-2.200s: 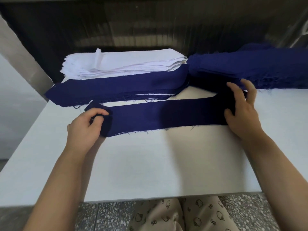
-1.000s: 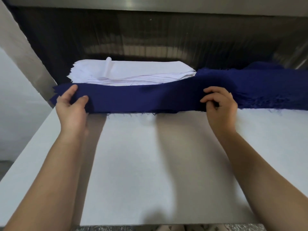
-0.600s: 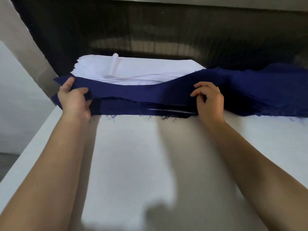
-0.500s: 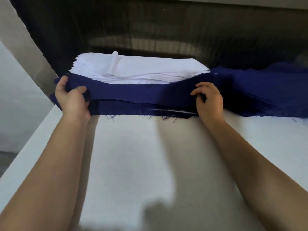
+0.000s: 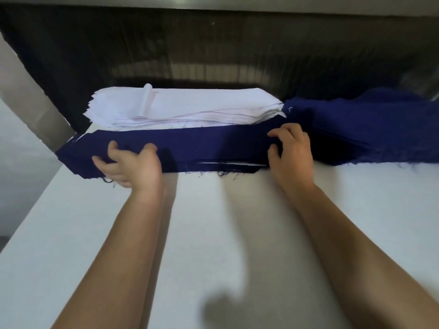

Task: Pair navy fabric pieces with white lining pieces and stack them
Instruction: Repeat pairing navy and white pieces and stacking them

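My left forearm point(image 5: 123, 245) and right forearm point(image 5: 351, 245) show bare along their whole visible length; my left hand point(image 5: 133, 167) and right hand point(image 5: 293, 153) are bare too.

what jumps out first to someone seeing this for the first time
A long stack of navy strips lies across the white table, the left hand and the right hand gripping it. Behind it sits a thick pile of white lining pieces, with a rumpled navy heap to its right.
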Demonstrator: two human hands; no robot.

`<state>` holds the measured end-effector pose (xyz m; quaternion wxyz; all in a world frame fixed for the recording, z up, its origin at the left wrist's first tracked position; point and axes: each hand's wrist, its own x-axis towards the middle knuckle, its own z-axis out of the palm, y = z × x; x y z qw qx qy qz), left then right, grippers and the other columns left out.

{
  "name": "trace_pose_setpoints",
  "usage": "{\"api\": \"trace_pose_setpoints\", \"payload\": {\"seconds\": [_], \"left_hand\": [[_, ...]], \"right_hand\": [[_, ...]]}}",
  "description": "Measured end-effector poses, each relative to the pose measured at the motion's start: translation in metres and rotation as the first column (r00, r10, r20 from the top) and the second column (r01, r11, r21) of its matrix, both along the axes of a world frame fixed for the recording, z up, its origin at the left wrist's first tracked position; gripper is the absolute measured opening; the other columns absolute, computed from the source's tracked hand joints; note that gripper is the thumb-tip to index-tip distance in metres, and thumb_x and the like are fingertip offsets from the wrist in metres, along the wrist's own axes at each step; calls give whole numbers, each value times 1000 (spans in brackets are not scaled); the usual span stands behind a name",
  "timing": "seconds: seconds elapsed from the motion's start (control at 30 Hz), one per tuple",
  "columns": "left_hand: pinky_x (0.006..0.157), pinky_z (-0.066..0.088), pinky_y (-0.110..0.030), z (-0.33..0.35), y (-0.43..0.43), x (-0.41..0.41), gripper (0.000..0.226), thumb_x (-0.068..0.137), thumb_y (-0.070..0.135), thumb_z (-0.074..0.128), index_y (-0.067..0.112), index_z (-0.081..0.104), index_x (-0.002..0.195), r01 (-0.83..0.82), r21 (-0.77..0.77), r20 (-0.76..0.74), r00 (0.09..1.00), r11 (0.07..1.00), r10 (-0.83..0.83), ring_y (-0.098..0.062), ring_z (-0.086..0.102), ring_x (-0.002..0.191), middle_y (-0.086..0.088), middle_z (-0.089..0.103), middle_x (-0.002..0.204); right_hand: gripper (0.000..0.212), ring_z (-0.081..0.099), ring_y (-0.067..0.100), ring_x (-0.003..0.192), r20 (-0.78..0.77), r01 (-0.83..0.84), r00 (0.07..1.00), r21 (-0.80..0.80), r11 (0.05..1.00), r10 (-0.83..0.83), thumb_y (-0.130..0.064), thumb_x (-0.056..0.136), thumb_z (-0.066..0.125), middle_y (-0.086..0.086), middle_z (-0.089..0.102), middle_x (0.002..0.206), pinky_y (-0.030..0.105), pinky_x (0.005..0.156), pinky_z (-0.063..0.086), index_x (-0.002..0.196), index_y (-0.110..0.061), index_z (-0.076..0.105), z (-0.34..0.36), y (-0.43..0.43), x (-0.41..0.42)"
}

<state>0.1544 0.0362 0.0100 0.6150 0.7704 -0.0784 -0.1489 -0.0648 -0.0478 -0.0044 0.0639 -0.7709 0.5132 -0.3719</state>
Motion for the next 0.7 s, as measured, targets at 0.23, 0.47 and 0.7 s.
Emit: {"api": "trace_pose_setpoints", "payload": {"seconds": [0.23, 0.47, 0.7], "left_hand": [[116, 16, -46, 4, -11, -61, 66, 88, 11, 57, 20, 28, 146, 126, -13, -22, 992, 992, -126, -27, 4, 144, -5, -4, 159], [112, 22, -45, 3, -33, -119, 58, 84, 0, 52, 19, 38, 138, 171, -133, 75, 984, 976, -162, -22, 18, 137, 1, 20, 151], [108, 33, -42, -5, -68, -165, 49, 86, -3, 50, 18, 46, 131, 400, -222, 108, 916, 889, -386, -18, 38, 123, 3, 48, 129]], "right_hand": [[25, 52, 35, 98, -4, 25, 1000, -226, 974, -27, 3, 82, 53, 17, 60, 108, 32, 83, 37, 102, -2, 67, 31, -5, -33], [39, 37, 30, 124, -256, 183, 953, 71, 981, -159, -18, 93, 50, 7, 46, 138, 37, 98, 28, 131, -14, 50, 49, -34, -63], [38, 41, 25, 125, -162, 132, 982, 190, 973, -102, -15, 94, 52, 7, 51, 134, 34, 95, 37, 132, -14, 51, 60, -47, -76]]}}
